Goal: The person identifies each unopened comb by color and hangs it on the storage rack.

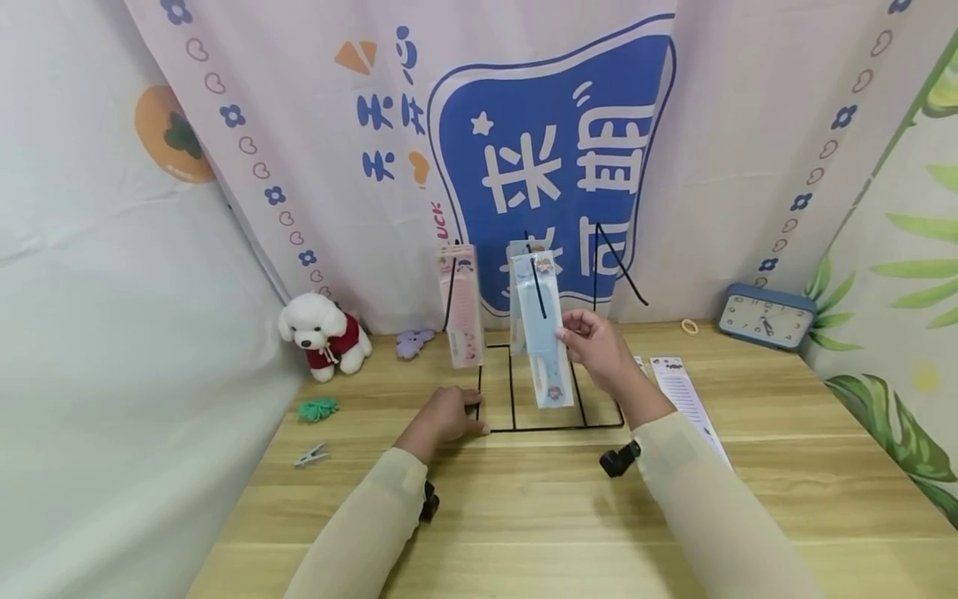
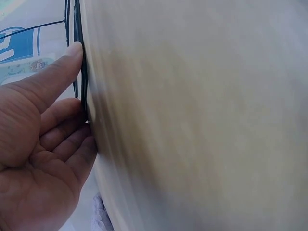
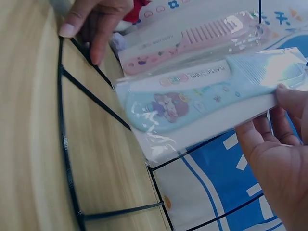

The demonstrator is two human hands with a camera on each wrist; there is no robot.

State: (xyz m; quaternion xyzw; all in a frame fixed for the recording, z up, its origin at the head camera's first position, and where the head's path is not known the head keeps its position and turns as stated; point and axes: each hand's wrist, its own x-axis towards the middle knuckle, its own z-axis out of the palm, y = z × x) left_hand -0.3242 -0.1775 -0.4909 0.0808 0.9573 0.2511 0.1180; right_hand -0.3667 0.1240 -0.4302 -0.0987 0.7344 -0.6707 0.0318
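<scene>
In the right wrist view, the blue comb (image 3: pixel 166 109) and pink comb (image 3: pixel 161 57) look like smooth plastic in glossy, crinkled clear film (image 3: pixel 156 150). At the head view's centre, the rack (image 1: pixel 550 429) looks like smooth metal wire; the table (image 1: pixel 524 516) below is satiny wood-grain, the cloth (image 1: pixel 748 166) above matt and creased.

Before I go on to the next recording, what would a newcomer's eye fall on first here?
Probably the large blue panel with white characters, on the curtain behind the table. In front of it, the right hand pinches the edge of a packaged light-blue comb at a hook of the black wire rack. The white toy dog in dark red stands out at the table's back left.
</scene>
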